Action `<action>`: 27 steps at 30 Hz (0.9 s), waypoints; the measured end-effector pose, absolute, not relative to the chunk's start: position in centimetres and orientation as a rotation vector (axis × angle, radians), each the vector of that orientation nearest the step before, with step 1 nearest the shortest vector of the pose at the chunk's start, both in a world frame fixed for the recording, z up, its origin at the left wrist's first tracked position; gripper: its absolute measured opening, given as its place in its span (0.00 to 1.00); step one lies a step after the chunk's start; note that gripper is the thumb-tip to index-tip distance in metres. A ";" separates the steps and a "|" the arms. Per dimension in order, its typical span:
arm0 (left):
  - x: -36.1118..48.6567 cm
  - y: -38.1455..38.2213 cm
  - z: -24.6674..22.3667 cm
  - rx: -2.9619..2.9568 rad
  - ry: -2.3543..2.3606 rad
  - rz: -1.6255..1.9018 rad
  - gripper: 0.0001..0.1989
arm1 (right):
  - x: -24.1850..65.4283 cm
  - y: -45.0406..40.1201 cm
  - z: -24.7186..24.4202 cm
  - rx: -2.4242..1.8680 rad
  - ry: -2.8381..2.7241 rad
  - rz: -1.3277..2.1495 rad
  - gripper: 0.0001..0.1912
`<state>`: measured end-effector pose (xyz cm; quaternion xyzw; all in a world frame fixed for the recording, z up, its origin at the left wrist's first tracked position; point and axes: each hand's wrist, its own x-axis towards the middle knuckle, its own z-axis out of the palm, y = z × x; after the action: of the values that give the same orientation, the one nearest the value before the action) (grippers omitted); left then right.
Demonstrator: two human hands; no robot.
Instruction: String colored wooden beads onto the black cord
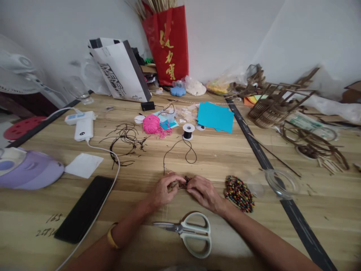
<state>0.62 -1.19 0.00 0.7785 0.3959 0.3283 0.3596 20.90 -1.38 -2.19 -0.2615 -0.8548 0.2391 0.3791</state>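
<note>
My left hand and my right hand meet over the wooden table, fingers bent around a small dark beaded piece between them. A thin black cord runs from near my left fingers, loops, and leads toward a white spool wound with black cord. Below my hands lie scissors with pale green handles, blades pointing left. A heap of multicoloured bead strands rests right of my right hand. Cut black cords are scattered farther left.
Pink yarn and blue sheets lie beyond the spool. On the left are a black phone, a white power bank with cable, and a purple-white object. Rolled clear tubing and brown woven baskets stand right.
</note>
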 end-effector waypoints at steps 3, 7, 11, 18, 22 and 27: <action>0.6 -1.2 0.0 1.999 1.001 0.858 0.11 | 20.9 -1.5 -1.9 -0.665 -2.177 0.596 0.04; 0.7 -1.1 -0.5 1.948 0.944 0.864 0.05 | 20.8 -1.5 -1.7 -0.647 -2.176 0.575 0.04; 0.8 -0.9 -1.2 1.948 0.893 0.884 0.03 | 20.8 -1.5 -1.9 -0.639 -2.193 0.565 0.05; 0.6 -0.7 -1.4 1.953 0.968 0.911 0.03 | 20.8 -1.4 -1.8 -0.721 -2.164 0.542 0.06; 0.4 -0.5 -1.2 1.881 1.104 0.957 0.04 | 21.0 -1.4 -1.8 -0.839 -2.095 0.510 0.08; 0.1 -0.3 -0.8 1.772 1.243 0.962 0.04 | 21.1 -1.3 -2.0 -0.891 -2.084 0.533 0.08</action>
<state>0.13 -0.28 -0.76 0.6929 0.4860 0.3761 0.3771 21.06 -1.28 -2.03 -0.3516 -0.8222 0.2101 0.3954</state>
